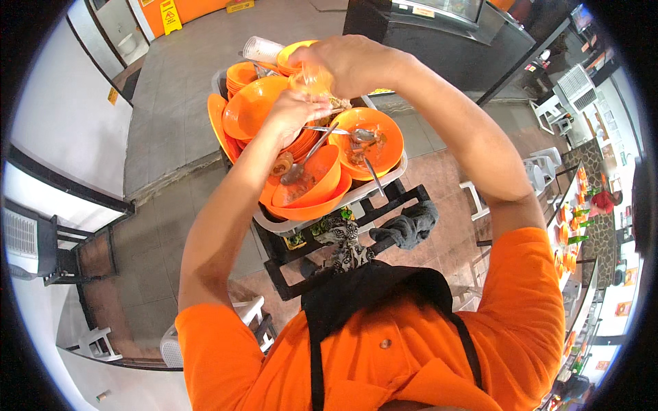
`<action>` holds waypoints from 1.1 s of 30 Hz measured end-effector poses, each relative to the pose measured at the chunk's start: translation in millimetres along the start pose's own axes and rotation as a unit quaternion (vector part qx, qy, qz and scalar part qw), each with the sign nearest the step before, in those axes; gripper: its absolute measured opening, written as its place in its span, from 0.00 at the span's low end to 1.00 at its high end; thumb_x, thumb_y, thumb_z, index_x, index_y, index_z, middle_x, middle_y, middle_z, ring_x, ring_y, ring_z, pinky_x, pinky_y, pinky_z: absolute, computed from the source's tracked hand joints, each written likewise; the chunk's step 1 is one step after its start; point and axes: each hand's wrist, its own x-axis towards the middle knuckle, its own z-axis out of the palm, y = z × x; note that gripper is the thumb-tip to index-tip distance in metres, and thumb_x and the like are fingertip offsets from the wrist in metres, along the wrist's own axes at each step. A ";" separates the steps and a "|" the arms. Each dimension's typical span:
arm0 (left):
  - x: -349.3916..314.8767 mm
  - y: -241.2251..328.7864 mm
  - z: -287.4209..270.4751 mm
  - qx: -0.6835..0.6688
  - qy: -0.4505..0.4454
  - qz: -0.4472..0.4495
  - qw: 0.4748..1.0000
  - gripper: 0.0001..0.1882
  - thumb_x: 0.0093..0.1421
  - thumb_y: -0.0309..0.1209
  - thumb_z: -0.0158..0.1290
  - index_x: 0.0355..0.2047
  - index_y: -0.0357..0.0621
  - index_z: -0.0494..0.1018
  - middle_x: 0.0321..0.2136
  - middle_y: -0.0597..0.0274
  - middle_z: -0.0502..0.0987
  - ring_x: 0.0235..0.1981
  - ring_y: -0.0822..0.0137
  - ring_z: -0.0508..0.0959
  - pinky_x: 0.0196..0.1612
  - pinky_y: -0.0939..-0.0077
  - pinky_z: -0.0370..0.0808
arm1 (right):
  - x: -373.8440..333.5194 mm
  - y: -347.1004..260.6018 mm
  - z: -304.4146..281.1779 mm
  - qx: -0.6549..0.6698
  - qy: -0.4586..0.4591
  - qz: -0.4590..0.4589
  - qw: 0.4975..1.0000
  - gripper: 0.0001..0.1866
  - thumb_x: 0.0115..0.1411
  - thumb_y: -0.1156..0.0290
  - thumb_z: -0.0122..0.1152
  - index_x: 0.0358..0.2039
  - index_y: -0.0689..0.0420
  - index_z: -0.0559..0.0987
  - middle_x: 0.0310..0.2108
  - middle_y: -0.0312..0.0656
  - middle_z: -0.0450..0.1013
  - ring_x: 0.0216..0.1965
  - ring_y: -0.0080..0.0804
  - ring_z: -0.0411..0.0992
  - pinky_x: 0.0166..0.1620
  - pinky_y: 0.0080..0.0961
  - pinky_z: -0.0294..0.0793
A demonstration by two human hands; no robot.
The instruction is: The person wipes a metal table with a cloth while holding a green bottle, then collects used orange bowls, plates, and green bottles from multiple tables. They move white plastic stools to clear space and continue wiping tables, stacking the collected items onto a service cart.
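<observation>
My right hand (346, 66) is closed around what looks like a clear plastic cup (312, 80), blurred and tinted orange, above the stacked dishes. Just below it, my left hand (296, 113) has its fingers stretched out close to the cup; whether they touch it is unclear. Under both hands a grey tub (401, 170) is heaped with orange bowls (257, 106). On its right side an orange plate (387, 140) carries food scraps, a spoon (363, 135) and another utensil. Nearer me, a second spoon (293, 173) leans in a tilted orange bowl (317, 179).
A tall clear cup (262, 49) lies at the tub's far edge. The tub rests on a black cart (277, 274), with a dark grey cloth (411, 225) over its near bar. A yellow floor sign (170, 17) stands far left; a dark counter (439, 58) is at the back.
</observation>
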 end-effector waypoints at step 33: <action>75.4 113.2 -68.5 0.154 -0.229 -0.092 0.957 0.24 0.69 0.34 0.52 0.61 0.36 0.67 0.57 0.53 0.75 0.56 0.61 0.77 0.57 0.64 0.77 | 14.9 40.4 159.5 0.335 0.217 0.315 0.861 0.14 0.55 0.64 0.64 0.38 0.59 0.82 0.35 0.52 0.80 0.38 0.45 0.79 0.46 0.44 0.78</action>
